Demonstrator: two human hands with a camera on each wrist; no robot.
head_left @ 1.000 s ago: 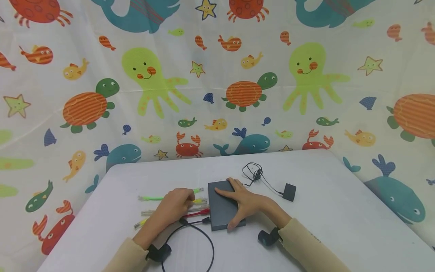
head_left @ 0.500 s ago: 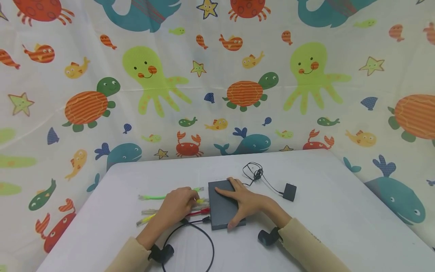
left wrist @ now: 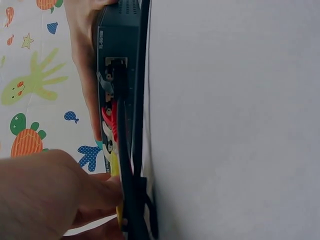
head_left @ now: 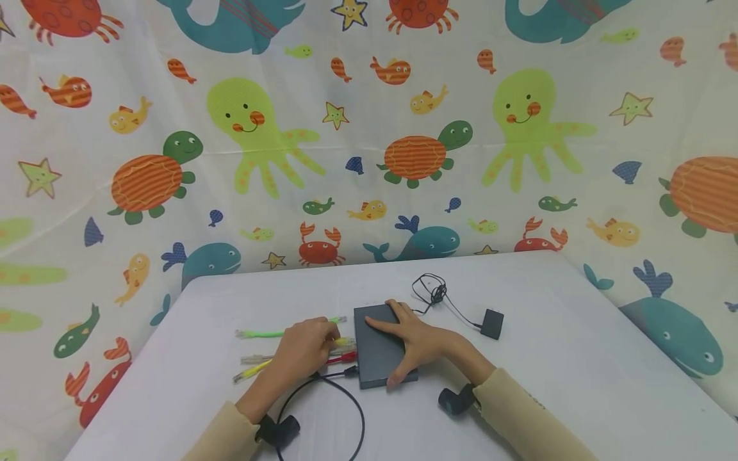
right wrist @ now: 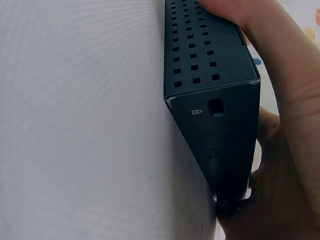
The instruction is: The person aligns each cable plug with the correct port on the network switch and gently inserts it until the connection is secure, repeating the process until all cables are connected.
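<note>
A dark network switch (head_left: pixel 369 365) lies flat near the middle of the table. My right hand (head_left: pixel 418 339) holds it from the right, fingers spread over the top and the thumb at its near edge. In the left wrist view, a black network cable (left wrist: pixel 120 82), a red one (left wrist: pixel 114 120) and a whitish one (left wrist: pixel 107 131) sit at the ports on its left side. My left hand (head_left: pixel 305 346) pinches a yellow network cable (head_left: pixel 341 342) close behind its plug, right at the port side. My left fingers partly hide that cable.
A green network cable (head_left: pixel 259 333) lies beyond my left hand. The black cable loops toward the table's (head_left: pixel 548 358) near edge. At the back right, a bundled thin cord (head_left: pixel 437 294) runs to a black power adapter (head_left: pixel 492 324). A printed curtain (head_left: pixel 369 96) hangs behind.
My left hand has shifted slightly right toward the switch with the yellow cable. The right hand and switch stay in place.
</note>
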